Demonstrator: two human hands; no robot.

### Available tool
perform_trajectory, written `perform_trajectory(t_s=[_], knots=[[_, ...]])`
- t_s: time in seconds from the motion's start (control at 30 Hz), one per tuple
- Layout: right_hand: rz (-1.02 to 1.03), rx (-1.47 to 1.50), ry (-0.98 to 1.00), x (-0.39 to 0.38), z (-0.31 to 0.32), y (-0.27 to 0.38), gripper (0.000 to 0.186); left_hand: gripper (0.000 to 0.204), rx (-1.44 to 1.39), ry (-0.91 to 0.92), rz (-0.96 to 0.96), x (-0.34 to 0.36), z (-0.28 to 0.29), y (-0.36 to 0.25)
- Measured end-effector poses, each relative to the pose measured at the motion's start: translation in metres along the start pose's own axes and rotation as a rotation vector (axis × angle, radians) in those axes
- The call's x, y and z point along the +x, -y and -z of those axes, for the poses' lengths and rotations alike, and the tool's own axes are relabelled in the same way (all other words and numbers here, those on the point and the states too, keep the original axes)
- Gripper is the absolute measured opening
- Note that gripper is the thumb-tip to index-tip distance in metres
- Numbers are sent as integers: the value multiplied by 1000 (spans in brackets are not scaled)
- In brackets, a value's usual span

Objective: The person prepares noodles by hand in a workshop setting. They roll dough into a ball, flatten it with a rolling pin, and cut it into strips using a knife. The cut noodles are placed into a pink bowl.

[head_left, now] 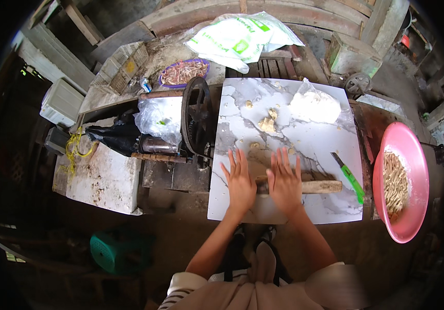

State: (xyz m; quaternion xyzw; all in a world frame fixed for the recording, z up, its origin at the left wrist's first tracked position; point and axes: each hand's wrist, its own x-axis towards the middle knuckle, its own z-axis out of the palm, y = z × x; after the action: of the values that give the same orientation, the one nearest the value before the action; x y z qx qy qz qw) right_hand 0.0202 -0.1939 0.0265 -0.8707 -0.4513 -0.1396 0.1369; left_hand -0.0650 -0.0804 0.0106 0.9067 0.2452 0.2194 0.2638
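Observation:
My left hand [240,182] lies palm down on a white marble-patterned board [222,206], its fingers stretched out and apart. Beside it, my right hand [286,182] rests flat across a short wooden rod [323,186], fingers extended and not wrapped round it. The rod's left end shows near my left thumb; whether that hand touches it I cannot tell. Beyond my fingertips sit a torn lump of pale dough [267,124] and several small scraps. A knife with a green handle [352,181] lies to the right of the rod.
A clear bag of white powder [316,106] stands at the board's far right. Off the right edge is a pink basin [419,181] of pale strips. A hand-wheel machine [197,116] adjoins the left edge. Behind are a purple-rimmed tray [209,67] and a white-green sack [242,41].

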Motion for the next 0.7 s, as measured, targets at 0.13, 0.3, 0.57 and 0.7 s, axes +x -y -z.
perform_trajectory(t_s=[0.13, 0.3, 0.57, 0.7], knots=[[-85, -92, -129, 62, -18, -14, 54, 59, -28, -104, 58, 77, -20, 15], [-84, -41, -75, 58, -23, -13, 58, 60, 13, -106, 67, 64, -23, 15], [-62, 48, 80, -14, 11, 16, 54, 68, -13, -2, 66, -16, 4, -4], [-100, -30, -23, 48, -13, -4, 56, 67, -62, -83, 49, 50, -15, 7]])
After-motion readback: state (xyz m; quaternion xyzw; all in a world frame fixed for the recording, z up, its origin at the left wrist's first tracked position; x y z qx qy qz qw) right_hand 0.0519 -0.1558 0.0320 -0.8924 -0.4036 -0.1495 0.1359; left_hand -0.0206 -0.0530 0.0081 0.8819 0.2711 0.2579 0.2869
